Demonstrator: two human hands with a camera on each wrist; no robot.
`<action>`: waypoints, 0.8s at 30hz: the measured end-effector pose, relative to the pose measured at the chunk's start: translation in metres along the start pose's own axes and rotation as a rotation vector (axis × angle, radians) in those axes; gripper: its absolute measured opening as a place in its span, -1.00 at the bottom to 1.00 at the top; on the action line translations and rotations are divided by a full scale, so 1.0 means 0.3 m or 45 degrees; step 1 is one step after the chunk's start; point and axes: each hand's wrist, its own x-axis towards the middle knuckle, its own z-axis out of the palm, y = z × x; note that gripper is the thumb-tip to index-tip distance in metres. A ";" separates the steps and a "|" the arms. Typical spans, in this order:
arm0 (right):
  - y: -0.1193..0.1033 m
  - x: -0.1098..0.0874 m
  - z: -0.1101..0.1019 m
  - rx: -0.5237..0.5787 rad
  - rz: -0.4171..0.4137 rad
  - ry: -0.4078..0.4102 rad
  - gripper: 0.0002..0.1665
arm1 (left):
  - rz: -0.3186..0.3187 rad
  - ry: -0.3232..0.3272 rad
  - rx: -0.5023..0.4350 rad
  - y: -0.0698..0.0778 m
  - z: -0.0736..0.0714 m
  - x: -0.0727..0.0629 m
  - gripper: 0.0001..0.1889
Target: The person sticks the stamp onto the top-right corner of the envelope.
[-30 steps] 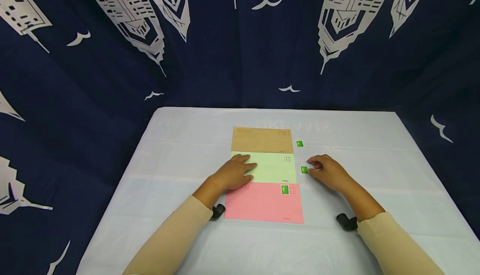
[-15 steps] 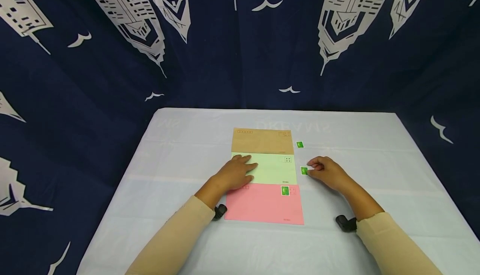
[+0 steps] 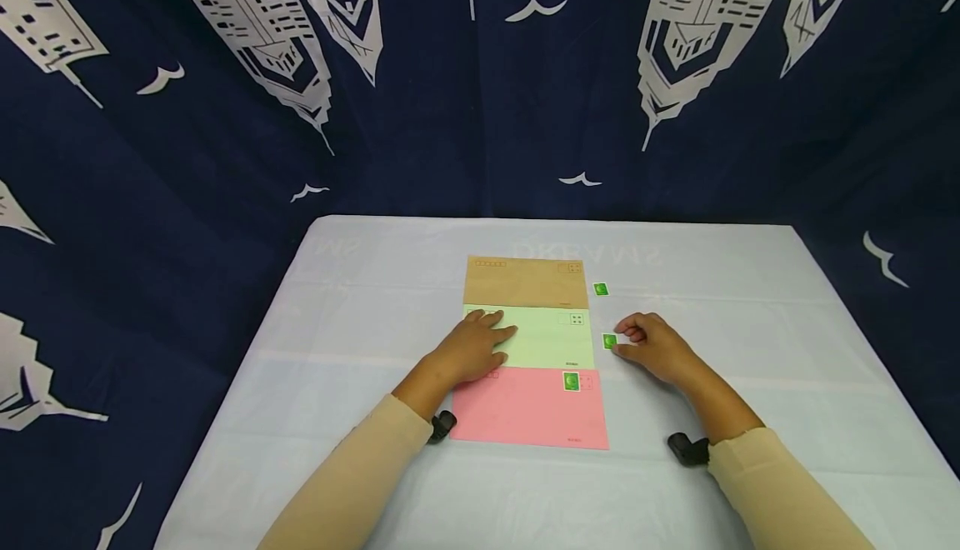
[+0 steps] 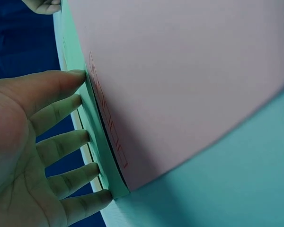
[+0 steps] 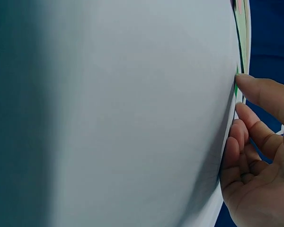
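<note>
Fingers spread, my left hand (image 3: 471, 347) rests on the left end of the light green envelope (image 3: 543, 342). In the left wrist view, the left fingertips (image 4: 87, 135) touch that envelope just beside the pink envelope (image 4: 189, 85). To the right of the envelopes, my right hand (image 3: 660, 348) has its thumb at the edge of a small green stamp (image 3: 609, 341) lying on the table. In the right wrist view, the right thumb (image 5: 260, 90) and index finger stand apart, and the other fingers are curled. Another stamp (image 3: 572, 381) lies at the pink envelope's upper right.
A brown envelope (image 3: 525, 283) lies above the green one, their edges meeting. One more green stamp (image 3: 601, 289) lies to its right. White cloth covers the table (image 3: 360, 317). A dark blue patterned curtain (image 3: 480, 117) hangs behind.
My right thumb has edged slightly left against the stamp. The left hand and envelopes have stayed put, apart from a slight camera shift.
</note>
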 end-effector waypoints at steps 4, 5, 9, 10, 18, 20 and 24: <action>0.001 0.000 0.002 -0.010 -0.010 0.008 -0.62 | 0.002 0.001 0.003 -0.001 0.003 0.001 -0.45; 0.000 -0.001 0.002 -0.011 -0.012 0.008 -0.63 | 0.000 -0.002 -0.001 -0.002 0.003 0.002 -0.45; -0.001 -0.001 0.002 -0.013 -0.010 0.012 -0.64 | 0.004 0.001 -0.007 -0.001 0.002 0.003 -0.45; -0.002 0.000 0.002 -0.013 -0.009 0.012 -0.64 | 0.005 -0.002 -0.011 -0.002 0.001 0.003 -0.45; -0.004 0.005 -0.002 0.001 0.002 -0.008 -0.65 | 0.011 -0.006 -0.023 -0.002 -0.007 0.000 -0.45; -0.005 0.006 -0.003 0.011 0.003 -0.020 -0.64 | 0.006 -0.007 -0.027 -0.003 -0.006 0.002 -0.45; -0.008 0.009 -0.009 0.025 0.032 -0.039 -0.63 | -0.001 -0.010 -0.029 -0.005 -0.001 0.006 -0.45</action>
